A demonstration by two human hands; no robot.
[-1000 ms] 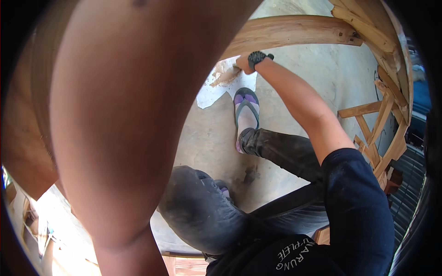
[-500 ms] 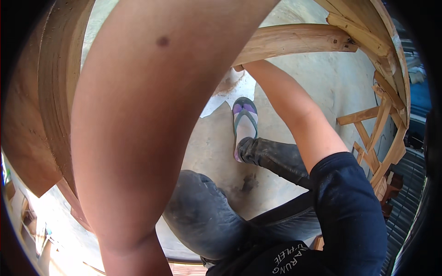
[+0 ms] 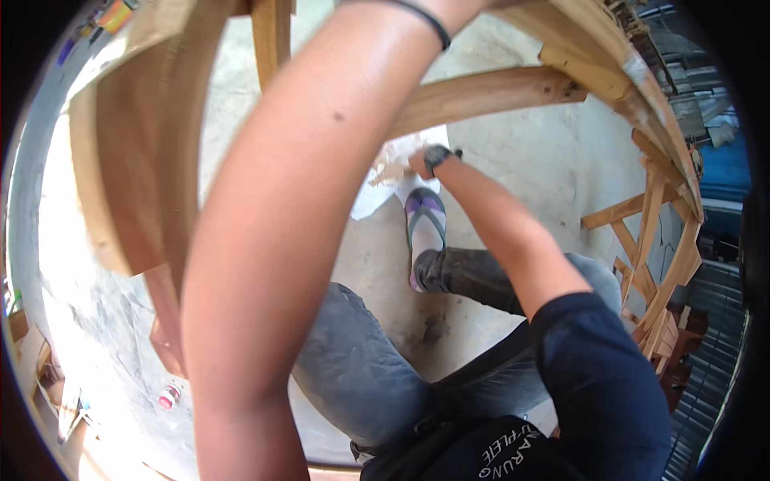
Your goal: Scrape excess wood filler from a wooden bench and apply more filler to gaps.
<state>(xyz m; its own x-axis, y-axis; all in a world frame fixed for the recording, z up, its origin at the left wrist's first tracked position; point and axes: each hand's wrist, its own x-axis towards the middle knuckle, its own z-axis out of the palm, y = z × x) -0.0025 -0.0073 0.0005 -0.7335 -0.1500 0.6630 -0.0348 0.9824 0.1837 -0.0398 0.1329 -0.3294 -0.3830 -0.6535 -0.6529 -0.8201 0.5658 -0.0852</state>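
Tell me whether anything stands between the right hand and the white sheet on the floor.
Nothing visible does: the right hand is over the right part of the white sheet. The left forearm hides some of the sheet from the camera, and the wooden beam shows beyond the hand.

Single head view: left fisheye of a head-worn pair, aimed steeply down at the floor [image 3: 529, 148]. Wearer's shirt [image 3: 449, 457] crosses the lower edge. Left forearm [image 3: 281, 200] very near the lens; right hand [image 3: 420, 165] much farther off.
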